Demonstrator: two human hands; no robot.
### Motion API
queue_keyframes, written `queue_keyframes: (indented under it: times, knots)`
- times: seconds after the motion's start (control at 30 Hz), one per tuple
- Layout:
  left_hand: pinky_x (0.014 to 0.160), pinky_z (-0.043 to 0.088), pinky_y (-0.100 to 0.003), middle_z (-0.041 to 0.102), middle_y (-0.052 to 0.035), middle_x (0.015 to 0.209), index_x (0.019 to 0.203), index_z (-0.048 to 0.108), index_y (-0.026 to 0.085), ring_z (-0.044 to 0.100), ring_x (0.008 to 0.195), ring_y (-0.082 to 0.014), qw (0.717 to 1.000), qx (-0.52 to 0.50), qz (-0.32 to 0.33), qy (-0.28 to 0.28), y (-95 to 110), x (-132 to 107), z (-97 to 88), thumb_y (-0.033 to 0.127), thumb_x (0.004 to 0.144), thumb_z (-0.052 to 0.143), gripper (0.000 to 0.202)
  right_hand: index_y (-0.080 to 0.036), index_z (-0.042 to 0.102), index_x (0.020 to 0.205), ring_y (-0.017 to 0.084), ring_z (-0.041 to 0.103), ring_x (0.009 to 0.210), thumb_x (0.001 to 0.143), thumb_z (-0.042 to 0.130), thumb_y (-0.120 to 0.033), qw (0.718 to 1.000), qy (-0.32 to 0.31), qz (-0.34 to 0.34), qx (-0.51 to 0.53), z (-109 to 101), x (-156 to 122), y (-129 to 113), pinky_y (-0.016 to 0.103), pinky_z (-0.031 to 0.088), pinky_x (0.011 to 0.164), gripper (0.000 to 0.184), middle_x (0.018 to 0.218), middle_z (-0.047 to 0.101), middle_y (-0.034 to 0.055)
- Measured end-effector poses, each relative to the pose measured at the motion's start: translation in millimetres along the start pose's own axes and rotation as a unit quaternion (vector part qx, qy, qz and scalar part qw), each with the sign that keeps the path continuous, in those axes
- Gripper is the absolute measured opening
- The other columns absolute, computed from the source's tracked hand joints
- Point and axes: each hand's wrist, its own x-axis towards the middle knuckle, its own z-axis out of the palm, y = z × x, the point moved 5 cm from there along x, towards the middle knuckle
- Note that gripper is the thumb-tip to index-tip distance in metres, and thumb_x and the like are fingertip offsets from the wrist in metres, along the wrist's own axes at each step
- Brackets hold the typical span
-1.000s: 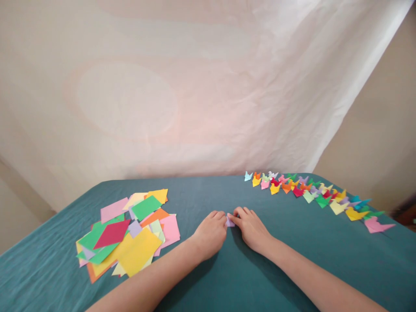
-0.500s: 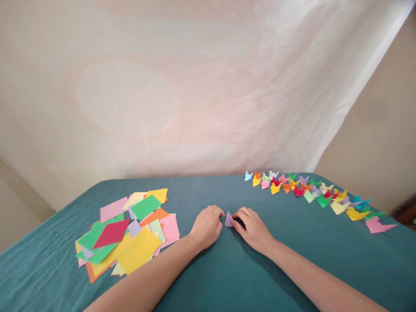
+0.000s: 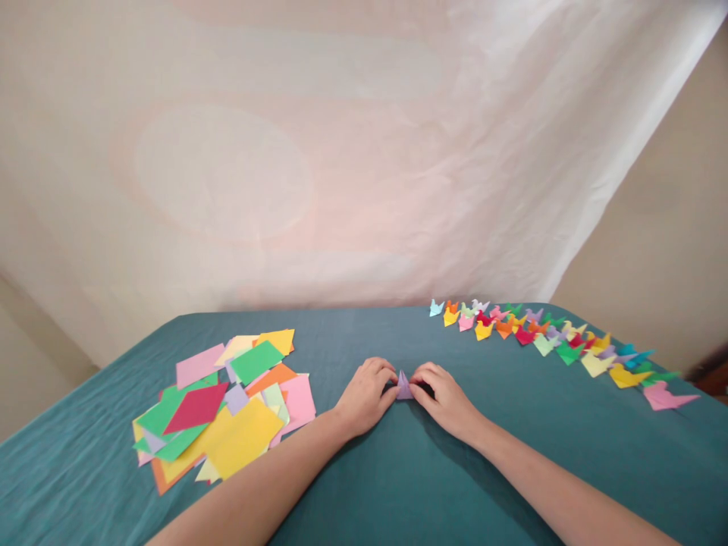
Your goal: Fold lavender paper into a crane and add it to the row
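Note:
A small folded piece of purple paper (image 3: 403,386) stands between my hands at the middle of the table, its pointed tip upward. My left hand (image 3: 368,397) pinches its left edge between thumb and fingers. On the other side, my right hand (image 3: 444,396) has thumb and fingertips closed on the right edge. The fingertips cover both side edges of the paper.
A loose pile of coloured paper sheets (image 3: 244,436) lies to the left on the green tablecloth (image 3: 364,485). Rows of small folded paper birds (image 3: 546,344) run along the right side toward a pink bird (image 3: 663,396). A pale cloth (image 3: 341,167) hangs behind.
My left thumb has come in against the purple paper's left edge, where it was apart before. The paper now faces me more squarely, and my right fingers have shifted slightly on it.

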Motion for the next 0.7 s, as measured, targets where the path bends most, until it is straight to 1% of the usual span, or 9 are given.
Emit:
queue_keyframes:
  times: [0.13,0.23,0.53,0.7]
  knots:
    - [0.095,0.038,-0.035,0.054,-0.0065,0.107,0.089,0.056,0.017,0.045,0.107,-0.0192,0.999,-0.025,0.027,0.009,1,0,0.5,0.023,0.083,0.056,0.008,-0.019,0.058,0.082,0.018,0.053,0.087,0.081,0.059,-0.029,0.999,-0.002,-0.018,0.036,1,-1,-2,0.032,0.041,0.079,0.010,0.091,0.057,0.0037]
    - [0.096,0.038,-0.037,0.054,-0.0074,0.108,0.086,0.057,0.018,0.044,0.109,-0.0208,0.998,-0.037,0.044,0.011,2,0,0.9,0.020,0.081,0.057,0.006,-0.020,0.058,0.080,0.018,0.054,0.087,0.078,0.062,-0.028,0.998,-0.006,-0.028,0.049,1,-1,-4,0.033,0.041,0.081,0.009,0.093,0.056,0.0036]
    - [0.097,0.037,-0.038,0.054,-0.0072,0.108,0.084,0.058,0.018,0.043,0.111,-0.0215,0.997,-0.050,0.060,0.002,3,0,1.6,0.015,0.079,0.057,0.005,-0.020,0.061,0.076,0.018,0.054,0.089,0.077,0.062,-0.021,0.998,-0.010,-0.031,0.060,2,-1,-8,0.034,0.042,0.081,0.002,0.093,0.056,0.0035]
    - [0.099,0.035,-0.038,0.056,-0.0061,0.105,0.083,0.058,0.018,0.042,0.113,-0.0217,0.997,-0.041,0.060,-0.010,3,1,3.4,0.014,0.079,0.056,0.005,-0.019,0.061,0.076,0.019,0.053,0.090,0.079,0.059,-0.017,0.998,-0.001,-0.052,0.038,2,-3,-14,0.035,0.043,0.080,0.004,0.095,0.055,0.0051]
